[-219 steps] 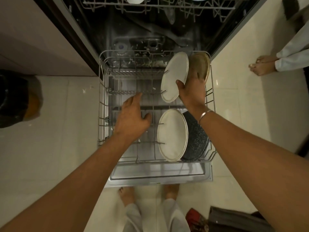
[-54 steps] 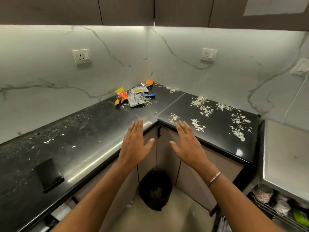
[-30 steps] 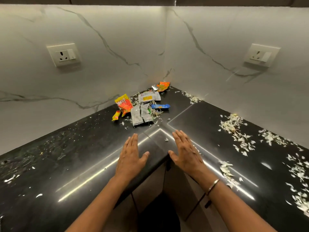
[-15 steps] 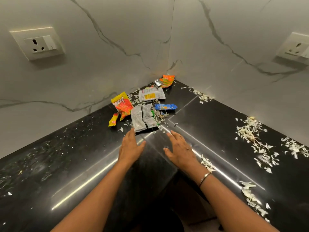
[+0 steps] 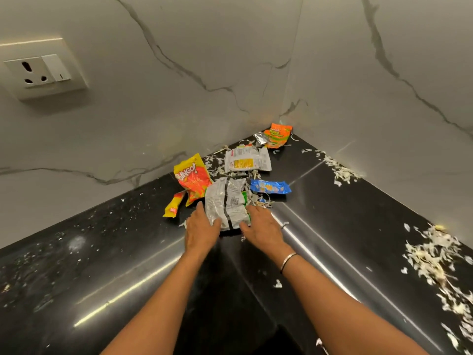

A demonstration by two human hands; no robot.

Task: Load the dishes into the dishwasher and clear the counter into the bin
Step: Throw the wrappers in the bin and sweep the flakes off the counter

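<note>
Empty snack wrappers lie in the corner of the black counter [image 5: 102,265]. A silver wrapper [image 5: 225,201] lies nearest me. My left hand [image 5: 201,230] touches its left edge and my right hand [image 5: 262,228] its right edge, fingers straight on both. Behind it lie a yellow-red Bingo packet [image 5: 192,179], a small yellow sachet [image 5: 174,207], a second silver wrapper with a yellow label [image 5: 247,161], a blue wrapper [image 5: 270,187] and an orange-green packet [image 5: 277,134] right in the corner.
White vegetable shreds [image 5: 430,260] are scattered along the right run of the counter, and more shreds [image 5: 337,170] lie by the right wall. Marble walls close the corner. A wall socket [image 5: 38,70] sits at upper left. The counter's inner edge lies under my forearms.
I have turned from the dishwasher rack to the counter corner. Over the last second both hands slid forward across the counter and now reach the two sides of the nearest silver wrapper.
</note>
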